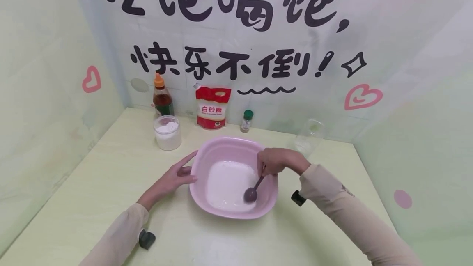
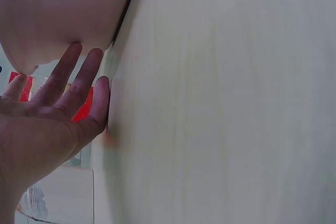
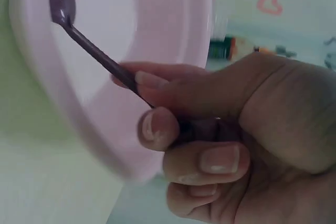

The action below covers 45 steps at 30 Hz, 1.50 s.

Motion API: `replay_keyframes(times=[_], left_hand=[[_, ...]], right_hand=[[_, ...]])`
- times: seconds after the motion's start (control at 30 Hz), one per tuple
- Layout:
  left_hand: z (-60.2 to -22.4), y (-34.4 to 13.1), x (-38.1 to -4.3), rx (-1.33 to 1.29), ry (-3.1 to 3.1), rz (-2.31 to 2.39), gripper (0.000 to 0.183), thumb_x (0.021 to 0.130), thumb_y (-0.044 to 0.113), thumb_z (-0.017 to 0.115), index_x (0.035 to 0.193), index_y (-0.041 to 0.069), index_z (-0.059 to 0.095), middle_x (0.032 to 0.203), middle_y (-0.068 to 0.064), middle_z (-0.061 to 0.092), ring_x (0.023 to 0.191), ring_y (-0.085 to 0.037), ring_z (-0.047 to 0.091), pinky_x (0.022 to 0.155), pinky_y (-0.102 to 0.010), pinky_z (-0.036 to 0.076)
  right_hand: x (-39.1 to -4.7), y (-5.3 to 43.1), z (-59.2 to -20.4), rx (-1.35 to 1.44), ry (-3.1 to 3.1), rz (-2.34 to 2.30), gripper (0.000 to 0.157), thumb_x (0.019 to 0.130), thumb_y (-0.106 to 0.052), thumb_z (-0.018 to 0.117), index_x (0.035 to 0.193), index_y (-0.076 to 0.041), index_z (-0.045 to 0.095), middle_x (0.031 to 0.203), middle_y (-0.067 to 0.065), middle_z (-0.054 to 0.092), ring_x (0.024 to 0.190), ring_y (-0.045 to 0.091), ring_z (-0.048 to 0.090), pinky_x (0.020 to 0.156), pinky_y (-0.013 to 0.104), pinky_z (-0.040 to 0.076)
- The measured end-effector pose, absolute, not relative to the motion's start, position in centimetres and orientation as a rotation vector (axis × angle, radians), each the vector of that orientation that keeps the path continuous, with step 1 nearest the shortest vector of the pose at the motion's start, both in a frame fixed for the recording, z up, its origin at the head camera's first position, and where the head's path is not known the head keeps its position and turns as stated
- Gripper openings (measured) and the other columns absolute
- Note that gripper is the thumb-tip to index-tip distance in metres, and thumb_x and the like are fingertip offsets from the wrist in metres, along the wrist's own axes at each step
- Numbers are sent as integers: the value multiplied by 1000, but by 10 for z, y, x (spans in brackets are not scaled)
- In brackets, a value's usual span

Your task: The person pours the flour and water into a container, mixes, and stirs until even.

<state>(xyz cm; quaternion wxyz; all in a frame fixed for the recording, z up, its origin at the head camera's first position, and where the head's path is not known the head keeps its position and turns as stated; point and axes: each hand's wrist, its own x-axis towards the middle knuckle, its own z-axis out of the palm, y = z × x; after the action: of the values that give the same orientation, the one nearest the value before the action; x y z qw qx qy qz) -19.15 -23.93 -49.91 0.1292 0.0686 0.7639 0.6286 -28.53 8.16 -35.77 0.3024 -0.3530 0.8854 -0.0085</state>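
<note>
A pink basin [image 1: 201, 200] stands on the table with a pool of whitish liquid [image 1: 226, 184] in its bottom. My right hand [image 1: 272, 161] reaches over the basin's right rim and grips the handle of a dark purple spoon [image 3: 97, 53] between thumb and curled fingers. The spoon's bowl [image 1: 250, 195] is down at the liquid, on the right side of the basin. At the basin's left side, my left hand [image 1: 171, 179] has thumb and fingers spread, touching the wall. In the left wrist view its fingers [image 2: 84, 85] are extended, fingertips against the basin's outside.
Behind the basin stand an open jar of white powder [image 1: 168, 136], a sauce bottle [image 1: 162, 99] with an orange cap, a red and white sugar bag [image 1: 212, 108] and a small green-capped shaker [image 1: 246, 121]. A clear container [image 1: 309, 136] is at the back right, near the wall.
</note>
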Motion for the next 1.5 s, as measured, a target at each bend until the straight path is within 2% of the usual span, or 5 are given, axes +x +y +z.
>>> replay_keyframes(times=[0.3, 0.67, 1.03, 1.3, 1.5], left_hand=[[-500, -241, -192, 203, 2204, 1848, 81, 94, 24, 69, 160, 31, 22, 148, -25, 50, 133, -41, 54, 113, -60, 37], [-499, -240, -194, 242, 2198, 1873, 84, 93, 23, 71, 160, 28, 21, 145, -27, 52, 130, -43, 56, 113, -61, 35], [-499, -239, -194, 222, 2197, 1865, 84, 93, 21, 70, 160, 29, 21, 146, -27, 51, 130, -41, 57, 112, -58, 40], [-499, -240, -194, 230, 2204, 1866, 82, 94, 21, 69, 160, 27, 21, 145, -27, 52, 128, -41, 58, 111, -58, 40], [-501, -239, -194, 233, 2211, 1872, 83, 94, 21, 69, 161, 25, 20, 144, -27, 53, 128, -40, 59, 112, -59, 39]], right_hand=[[-316, 71, -374, -1055, 2669, -80, 26, 90, -3, 61, 100, -15, 81, 94, 2, 76, 75, 19, 59, 70, 32, 52], [-269, 38, -384, -1255, 2320, -151, 22, 91, -3, 68, 106, -15, 80, 95, 3, 78, 64, 7, 59, 60, 19, 47], [-277, 84, -353, -830, 2407, 110, 18, 83, 3, 69, 83, -15, 71, 76, 2, 61, 64, 15, 57, 55, 24, 45], [-303, 77, -367, -936, 2735, 133, 26, 80, 4, 53, 64, -17, 53, 66, 2, 49, 63, 18, 45, 52, 30, 36], [-301, 50, -382, -1010, 2707, 56, 23, 89, 0, 58, 83, -14, 75, 74, 3, 62, 68, 20, 53, 56, 31, 42]])
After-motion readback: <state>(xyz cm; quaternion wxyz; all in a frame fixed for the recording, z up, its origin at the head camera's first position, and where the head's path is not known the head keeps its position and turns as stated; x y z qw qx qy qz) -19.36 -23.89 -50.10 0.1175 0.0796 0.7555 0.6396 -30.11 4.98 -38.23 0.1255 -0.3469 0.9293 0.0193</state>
